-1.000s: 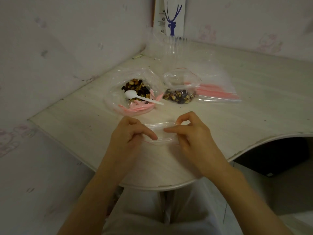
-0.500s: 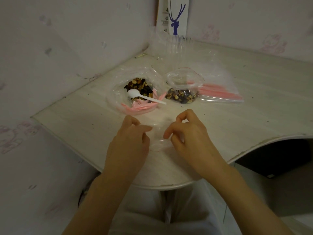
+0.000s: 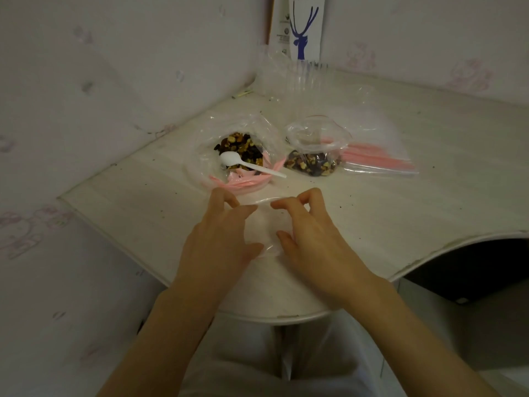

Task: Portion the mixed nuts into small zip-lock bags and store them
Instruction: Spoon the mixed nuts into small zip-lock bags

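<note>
A small clear zip-lock bag, empty, is held between my two hands at the near middle of the table. My left hand pinches its left side and my right hand pinches its right side, fingers at the bag's mouth. Behind them a large clear bag with a pink zip lies open, holding mixed nuts and a white plastic spoon. To its right stands a small bag with nuts in its bottom, its mouth open.
A flat stack of clear bags with pink zips lies at the right of the filled bag. More clear plastic and a white box with a blue deer stand in the corner. Walls close in left and behind. Crumbs dot the pale table.
Both hands have moved away from me toward the large bag, taking the empty small bag along. The fingers have spread and the bag's mouth is pulled wider.
</note>
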